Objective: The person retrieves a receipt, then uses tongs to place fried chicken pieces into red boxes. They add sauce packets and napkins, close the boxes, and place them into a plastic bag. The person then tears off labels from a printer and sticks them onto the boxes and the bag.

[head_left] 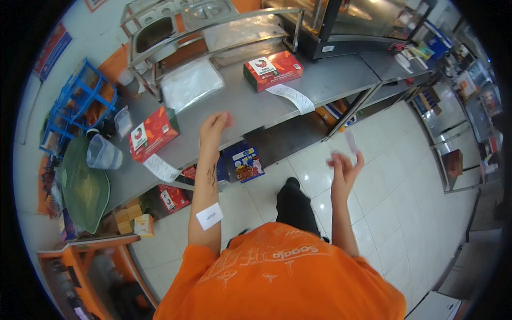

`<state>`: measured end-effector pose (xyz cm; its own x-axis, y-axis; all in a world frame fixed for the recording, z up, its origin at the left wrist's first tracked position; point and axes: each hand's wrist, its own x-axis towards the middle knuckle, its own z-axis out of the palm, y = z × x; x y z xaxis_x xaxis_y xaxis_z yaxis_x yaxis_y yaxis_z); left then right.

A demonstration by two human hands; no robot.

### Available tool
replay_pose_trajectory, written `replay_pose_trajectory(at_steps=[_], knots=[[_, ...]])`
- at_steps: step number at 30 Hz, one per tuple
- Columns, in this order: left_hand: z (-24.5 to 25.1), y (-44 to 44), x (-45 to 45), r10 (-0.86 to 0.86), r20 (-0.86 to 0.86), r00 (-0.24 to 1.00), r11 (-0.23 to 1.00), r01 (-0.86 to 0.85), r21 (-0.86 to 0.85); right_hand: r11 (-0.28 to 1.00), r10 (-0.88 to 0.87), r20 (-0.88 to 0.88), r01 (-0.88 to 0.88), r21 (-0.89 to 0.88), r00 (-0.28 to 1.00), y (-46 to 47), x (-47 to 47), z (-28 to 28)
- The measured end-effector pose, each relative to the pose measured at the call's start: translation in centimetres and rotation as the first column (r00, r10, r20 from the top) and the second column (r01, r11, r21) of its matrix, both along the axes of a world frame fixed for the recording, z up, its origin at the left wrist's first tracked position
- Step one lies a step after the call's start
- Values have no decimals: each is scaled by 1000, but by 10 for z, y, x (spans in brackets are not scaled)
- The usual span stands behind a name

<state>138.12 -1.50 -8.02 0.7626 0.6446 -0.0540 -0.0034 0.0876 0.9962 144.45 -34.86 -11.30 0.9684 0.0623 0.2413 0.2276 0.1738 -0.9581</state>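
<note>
Over the steel counter [236, 106], my left hand [214, 126] is raised with its fingers curled and blurred. Nothing shows in it, though the inner side is hidden. A red-and-green printed food box [154, 134] stands left of that hand, with a paper receipt [162, 168] at its front edge. Another red box [276, 72] stands farther right, and a second receipt [294, 98] hangs towards the counter's edge. My right hand [344, 170] is above the floor. At one fingertip it has a translucent strip [351, 143]. A white printed card [209, 216] lies over my left forearm.
Plastic-wrapped sheets [192, 84] lie beneath a steel rack with food pans [156, 34]. A clear measuring jug [103, 152], a green leaf-shaped tray [86, 186] and a blue basket [86, 96] crowd the left end. A display warmer [364, 28] stands at the back.
</note>
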Motion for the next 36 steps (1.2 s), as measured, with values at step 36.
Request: replay_pose_trajectory(at_steps=[36], knots=[[21, -8, 187, 653, -191, 733, 740, -671, -42, 772, 632, -28, -633, -62, 774, 187, 315, 50]])
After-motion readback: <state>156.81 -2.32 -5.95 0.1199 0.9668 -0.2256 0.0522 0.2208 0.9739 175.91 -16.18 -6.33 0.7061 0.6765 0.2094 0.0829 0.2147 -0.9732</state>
